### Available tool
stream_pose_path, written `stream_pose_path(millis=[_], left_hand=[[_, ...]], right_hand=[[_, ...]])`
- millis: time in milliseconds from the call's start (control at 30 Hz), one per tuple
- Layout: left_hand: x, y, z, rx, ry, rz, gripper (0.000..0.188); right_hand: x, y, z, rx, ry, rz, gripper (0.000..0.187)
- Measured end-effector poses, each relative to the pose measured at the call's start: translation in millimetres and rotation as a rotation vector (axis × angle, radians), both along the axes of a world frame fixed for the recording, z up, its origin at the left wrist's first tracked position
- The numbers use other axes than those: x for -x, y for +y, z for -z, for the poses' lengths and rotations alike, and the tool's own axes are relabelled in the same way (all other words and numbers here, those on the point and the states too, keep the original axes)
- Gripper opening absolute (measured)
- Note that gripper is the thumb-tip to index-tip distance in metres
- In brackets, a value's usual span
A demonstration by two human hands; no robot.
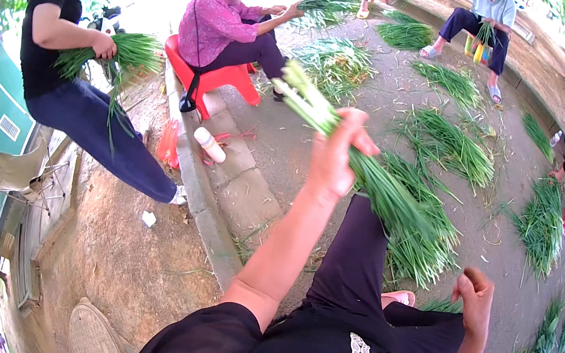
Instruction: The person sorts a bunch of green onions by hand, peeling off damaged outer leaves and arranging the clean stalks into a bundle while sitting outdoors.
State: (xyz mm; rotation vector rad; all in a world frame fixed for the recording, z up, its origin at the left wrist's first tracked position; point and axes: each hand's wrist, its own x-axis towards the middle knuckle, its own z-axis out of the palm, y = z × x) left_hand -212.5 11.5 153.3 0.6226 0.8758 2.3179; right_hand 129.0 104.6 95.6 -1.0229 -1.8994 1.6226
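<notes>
My left hand (339,157) is closed round a bunch of chives (385,191), raised in front of me. The pale stem ends point up and left, and the green leaves hang down to the right. Off to the right, above my knee, my right hand (473,301) is curled into a loose fist with no stems showing from it. Directly below the held bunch, a loose heap of chives (420,250) lies on the ground by my leg. Another pile of chives (453,144) is spread farther out.
A person on a red plastic stool (221,87) handles chives ahead to the left; another standing person holds a bundle (134,53). A concrete curb (208,217) runs along my left, with a white bottle (210,145) beside it. More chives (542,227) lie to the right near a bending person.
</notes>
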Motion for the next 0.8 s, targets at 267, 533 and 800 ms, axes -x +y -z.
stream_pose_path(millis=[267,533,800], left_hand=[[-139.1,12.2,-7.2,0.194,-0.040,0.650,0.017],[-78.9,20.3,12.8,0.138,-0.268,0.474,0.011],[22.5,54.8,57.3,0.175,-0.260,0.476,0.013]], right_hand=[[48.1,-21.7,-0.7,0.029,0.343,-0.393,0.098],[38.8,-85.3,34.5,0.669,0.245,-0.342,0.037],[7.7,-103.4,44.0,0.160,0.253,-0.154,0.036]])
